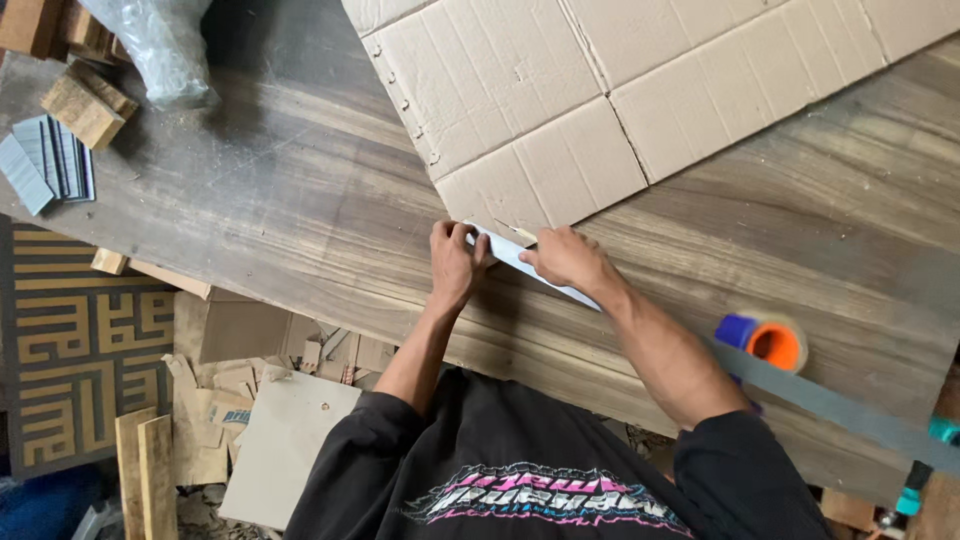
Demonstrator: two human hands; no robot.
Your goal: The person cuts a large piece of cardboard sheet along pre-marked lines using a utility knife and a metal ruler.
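Note:
A long flat metal ruler (800,395) lies slanted across the wooden table (300,210), from the corner of a flattened cardboard sheet (600,90) toward the lower right. My left hand (455,262) presses down on the ruler's upper end by the cardboard corner. My right hand (568,258) sits just to the right, fingers curled on the ruler; a thin pale tool tip (520,233) shows at its fingertips, too small to identify. Both forearms reach up from my black printed shirt (540,480).
A tape roll with an orange core and blue part (768,340) stands beside the ruler at the right. Grey nail strips (45,165), wood blocks (85,105) and a plastic bag (160,45) sit at the table's left end. Cardboard scraps and planks (250,420) lie on the floor.

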